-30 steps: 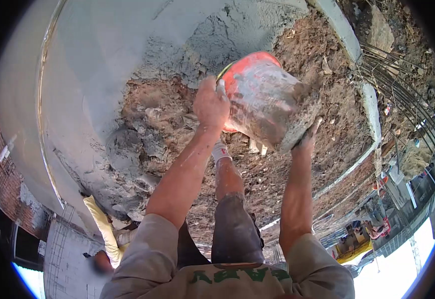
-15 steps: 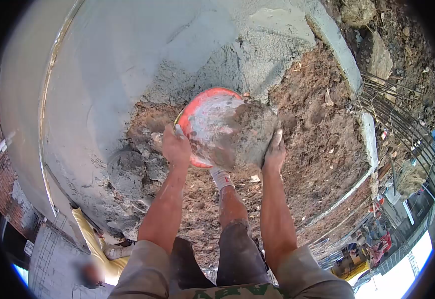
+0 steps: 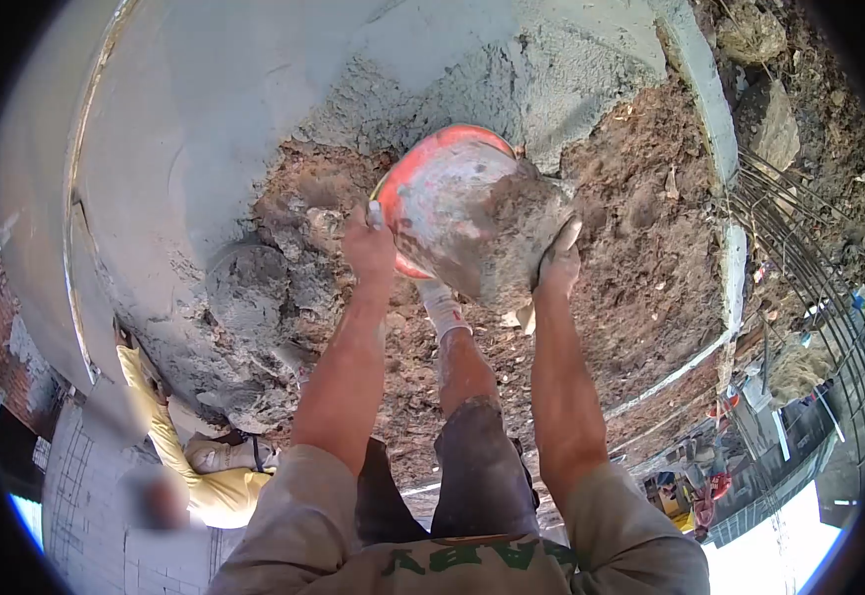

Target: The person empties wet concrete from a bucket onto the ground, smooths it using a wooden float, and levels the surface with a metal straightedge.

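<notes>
Bucket (image 3: 472, 213): tipped on its side between the two grips, its red-orange rim by the left grip, its mud-smeared base by the right; the mouth is turned away, so the inside cannot be seen.
Left grip (image 3: 368, 238): closed on the rim edge, a pale thumb tip against it, the remaining fingers mostly hidden behind.
Right grip (image 3: 559, 260): pressed to the base with the fingers bent around its lower edge; how firmly it clasps, I cannot tell.
Rough concrete (image 3: 541, 84): grey and lumpy, beyond both grips, just past the bucket.
Smooth concrete (image 3: 204, 109): a broad grey sheet, ahead and to the left of the left grip.
Bare soil (image 3: 650, 248): brown and crumbly, right of the right grip and also below the bucket.
Pale edging strip (image 3: 736, 278): well to the right of the right grip, bordering the soil.
Steel bars (image 3: 814, 253): a dark bundle, farther right of that grip, beyond the strip.
White sock (image 3: 442, 309): on the person's leg, just under the bucket, between the grips.
Co-worker's yellow sleeve (image 3: 162, 436): well to the left of and nearer than the left grip.
</notes>
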Demonstrator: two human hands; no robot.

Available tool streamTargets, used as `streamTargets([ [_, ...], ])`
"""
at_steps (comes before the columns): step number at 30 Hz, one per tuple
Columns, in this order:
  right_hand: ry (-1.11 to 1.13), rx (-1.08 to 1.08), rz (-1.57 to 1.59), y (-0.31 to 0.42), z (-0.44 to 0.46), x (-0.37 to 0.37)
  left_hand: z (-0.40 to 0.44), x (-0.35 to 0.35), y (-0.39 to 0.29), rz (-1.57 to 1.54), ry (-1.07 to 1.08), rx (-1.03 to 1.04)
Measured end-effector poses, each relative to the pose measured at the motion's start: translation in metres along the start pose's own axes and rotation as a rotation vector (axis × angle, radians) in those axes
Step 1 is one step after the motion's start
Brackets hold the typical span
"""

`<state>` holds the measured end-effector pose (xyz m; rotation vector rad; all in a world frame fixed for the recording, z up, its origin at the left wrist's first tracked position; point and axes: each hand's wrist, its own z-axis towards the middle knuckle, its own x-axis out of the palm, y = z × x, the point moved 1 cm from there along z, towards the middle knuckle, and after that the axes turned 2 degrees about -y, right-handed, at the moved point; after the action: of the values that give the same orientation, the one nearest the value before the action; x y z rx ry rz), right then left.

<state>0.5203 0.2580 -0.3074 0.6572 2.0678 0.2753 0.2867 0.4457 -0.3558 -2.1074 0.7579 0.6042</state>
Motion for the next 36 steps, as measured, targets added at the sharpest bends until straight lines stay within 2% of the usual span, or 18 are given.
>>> streamTargets([
  [1,0.05,0.004,0.155,0.002,-0.002,0.007,0.015,-0.008,0.007,0.147,-0.007,0.006],
  [2,0.11,-0.041,0.357,0.02,0.016,0.038,0.036,-0.009,-0.021,0.064,-0.077,0.107],
  [3,0.168,-0.034,0.508,0.024,0.011,0.044,0.019,-0.027,-0.05,0.02,-0.114,0.159],
  [4,0.143,0.295,0.428,0.01,0.004,0.016,-0.021,-0.051,-0.066,0.001,-0.117,0.169],
  [5,0.213,0.302,0.55,0.033,-0.006,-0.002,-0.036,-0.059,-0.081,-0.062,-0.003,0.053],
  [7,0.316,0.316,0.73,0.066,-0.02,-0.037,-0.069,-0.078,-0.122,-0.227,0.143,0.082],
  [9,0.347,0.289,0.726,0.065,-0.008,-0.081,-0.104,-0.11,-0.152,-0.33,0.39,0.017],
  [12,0.363,0.256,0.668,0.045,0.018,-0.125,-0.157,-0.167,-0.177,-0.785,0.655,-0.321],
  [13,0.36,0.245,0.648,0.035,0.027,-0.134,-0.172,-0.181,-0.173,-0.874,0.643,-0.33],
  [15,0.377,0.225,0.581,0.009,0.039,-0.15,-0.201,-0.207,-0.157,-1.053,0.609,-0.354],
  [18,0.437,0.237,0.396,-0.007,0.029,-0.162,-0.241,-0.212,-0.12,-1.196,0.565,-0.417],
  [21,0.502,0.299,0.023,0.025,-0.015,-0.164,-0.276,-0.205,-0.115,-1.249,0.456,-0.393],
  [23,0.565,0.272,-0.08,0.047,-0.038,-0.156,-0.282,-0.218,-0.085,-1.245,0.335,-0.363],
  [25,0.759,0.056,-0.268,0.058,-0.042,-0.15,-0.287,-0.237,-0.033,-1.201,0.205,-0.355],
  [28,0.757,-0.15,-0.448,0.089,-0.106,-0.13,-0.31,-0.282,0.048,-1.192,-0.047,-0.341],
  [29,0.74,-0.213,-0.499,0.094,-0.117,-0.127,-0.322,-0.274,0.088,-1.102,-0.158,-0.303],
  [33,0.785,-0.36,-0.7,0.111,-0.201,-0.132,-0.395,-0.337,0.17,-0.763,-0.284,-0.384],
  [36,0.764,-0.518,-0.823,0.114,-0.258,-0.141,-0.436,-0.377,0.22,-0.729,-0.353,-0.512],
])
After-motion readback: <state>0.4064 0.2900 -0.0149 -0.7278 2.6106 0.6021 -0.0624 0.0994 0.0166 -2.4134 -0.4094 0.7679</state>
